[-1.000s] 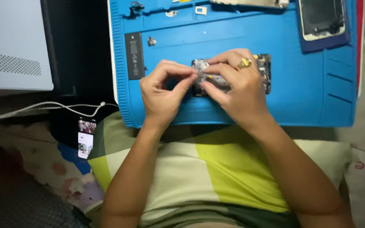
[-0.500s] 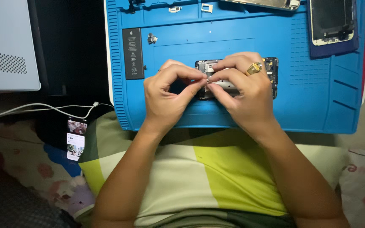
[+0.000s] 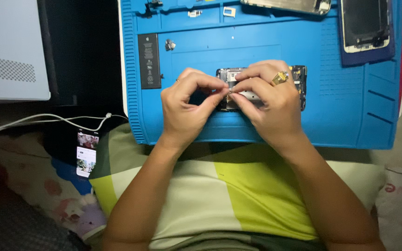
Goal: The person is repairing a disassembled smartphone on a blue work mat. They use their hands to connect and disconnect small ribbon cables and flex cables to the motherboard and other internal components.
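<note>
Blue mat point(image 3: 331, 116) carries the opened phone point(image 3: 298, 83); my left hand point(image 3: 187, 107) and right hand point(image 3: 268, 104) pinch a tiny part above it. Black battery point(image 3: 149, 60) lies left, screen point(image 3: 366, 25) far right.

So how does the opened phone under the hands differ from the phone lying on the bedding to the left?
The opened phone lies on the blue mat with its bare inner parts showing; the left hand and right hand pinch at it. The small phone lies untouched on the bedding, whole, screen lit with pictures. Both lie flat.
</note>
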